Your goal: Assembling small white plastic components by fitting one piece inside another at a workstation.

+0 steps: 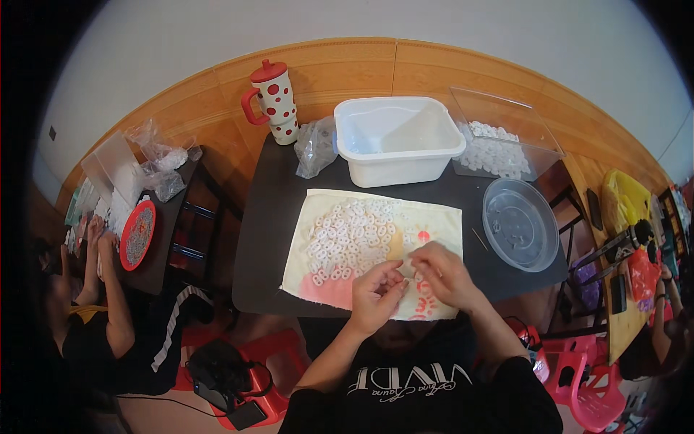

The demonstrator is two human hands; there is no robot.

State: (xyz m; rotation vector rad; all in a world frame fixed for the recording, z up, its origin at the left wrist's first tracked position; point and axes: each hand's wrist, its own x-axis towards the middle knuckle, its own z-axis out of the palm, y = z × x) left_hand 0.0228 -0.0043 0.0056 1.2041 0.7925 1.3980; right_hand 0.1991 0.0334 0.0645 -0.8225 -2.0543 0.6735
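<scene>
Over the front of a cream cloth (298, 249), my two hands are close together. My left hand (376, 295) has its thumb and fingertips pinched; whatever they hold is too small to make out. Beside it my right hand (444, 275) is bent inward, thumb and fingers drawn together, its tips hidden from clear sight. A spread of small white plastic pieces with holes (347, 239) lies on the cloth to the left of my hands. Some even smaller white bits lie along the cloth's far side.
A white tub (401, 170) stands at the back, by a clear plastic bag (316, 148) and a spotted tumbler (278, 101). To the right are a clear box of white pieces (495, 155) and a round clear lid (520, 226). Other people work left and right.
</scene>
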